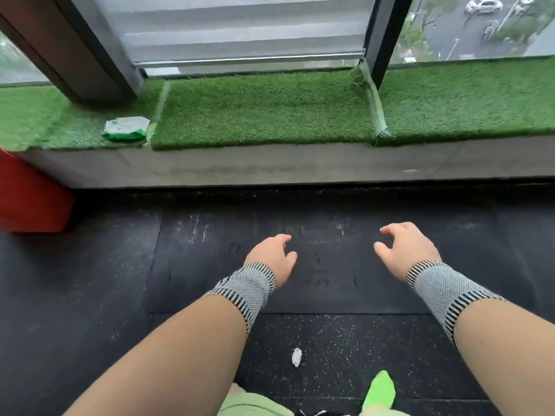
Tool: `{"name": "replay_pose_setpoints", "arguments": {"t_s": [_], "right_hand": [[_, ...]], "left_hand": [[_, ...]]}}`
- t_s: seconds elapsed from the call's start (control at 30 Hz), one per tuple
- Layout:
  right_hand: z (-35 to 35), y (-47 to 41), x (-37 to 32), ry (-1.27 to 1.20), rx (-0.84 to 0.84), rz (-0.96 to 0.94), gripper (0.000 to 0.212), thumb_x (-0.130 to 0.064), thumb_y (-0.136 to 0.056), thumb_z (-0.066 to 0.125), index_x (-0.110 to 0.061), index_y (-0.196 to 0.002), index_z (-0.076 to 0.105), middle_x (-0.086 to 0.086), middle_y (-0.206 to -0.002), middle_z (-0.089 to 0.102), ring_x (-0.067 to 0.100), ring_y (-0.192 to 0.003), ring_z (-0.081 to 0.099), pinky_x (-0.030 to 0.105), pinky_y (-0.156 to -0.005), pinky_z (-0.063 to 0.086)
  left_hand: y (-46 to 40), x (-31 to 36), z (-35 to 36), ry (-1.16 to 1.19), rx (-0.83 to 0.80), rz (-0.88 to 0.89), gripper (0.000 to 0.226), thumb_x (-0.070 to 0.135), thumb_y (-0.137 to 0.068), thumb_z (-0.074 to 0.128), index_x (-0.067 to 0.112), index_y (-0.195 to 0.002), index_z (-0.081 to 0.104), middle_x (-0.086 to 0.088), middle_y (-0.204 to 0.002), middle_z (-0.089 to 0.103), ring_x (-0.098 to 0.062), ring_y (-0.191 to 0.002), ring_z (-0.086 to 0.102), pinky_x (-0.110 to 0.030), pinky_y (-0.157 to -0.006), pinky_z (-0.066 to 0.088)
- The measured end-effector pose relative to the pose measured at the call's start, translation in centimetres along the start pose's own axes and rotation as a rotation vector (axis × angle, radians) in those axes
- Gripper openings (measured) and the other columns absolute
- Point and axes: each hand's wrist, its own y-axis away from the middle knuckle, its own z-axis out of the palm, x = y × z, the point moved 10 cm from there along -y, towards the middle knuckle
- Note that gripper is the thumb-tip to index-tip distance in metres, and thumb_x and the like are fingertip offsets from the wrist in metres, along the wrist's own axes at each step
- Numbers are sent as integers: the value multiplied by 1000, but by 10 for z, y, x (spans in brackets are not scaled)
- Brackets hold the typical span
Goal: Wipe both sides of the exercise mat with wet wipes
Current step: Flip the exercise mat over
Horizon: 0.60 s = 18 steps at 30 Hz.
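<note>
A black exercise mat [330, 283] lies flat on the dark speckled floor in front of me. My left hand [271, 255] hovers over the mat's left part with loosely curled fingers, holding nothing. Over the mat's right part my right hand [404, 249] is spread with relaxed, slightly bent fingers, also holding nothing. Both wrists wear grey knitted bands. A green and white pack of wet wipes [126, 129] lies on the grass-covered ledge at the far left. A crumpled white wipe [296, 356] lies on the floor near my feet.
A low concrete ledge [270, 166] topped with artificial grass runs under the window behind the mat. A red box [30, 193] stands at the left beside the ledge. My green shoe [380, 388] shows at the bottom.
</note>
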Motion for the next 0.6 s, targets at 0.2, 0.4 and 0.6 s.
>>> {"name": "replay_pose_setpoints", "arguments": {"t_s": [0.2,0.4,0.6], "right_hand": [[43,28,-95,-75,38,129,40,-35,-89,53,-22,-127,53,-2,-139,41,22,-109,56,32,-94,41],[94,54,-170,-63,-46,125,39,-33,-91,51,-23,-129,51,-6,-141,36,18,-108,56,29,-92,42],[125,33,-207,-78,-105,120,41,-34,-91,51,-24,-131,50,-4,-142,36,18,-105,57,30,-91,42]], "left_hand": [[-22,-93,-72,4,-38,94,53,36,-97,51,25,-148,39,3,-142,52,-17,-125,53,-35,-108,41],[-35,-192,-106,13,-58,-15,53,34,-96,52,23,-147,40,-1,-142,52,-19,-121,56,-32,-103,42],[-36,-242,-111,46,-64,-89,55,34,-94,55,25,-147,41,-1,-138,54,-20,-112,60,-35,-101,46]]}}
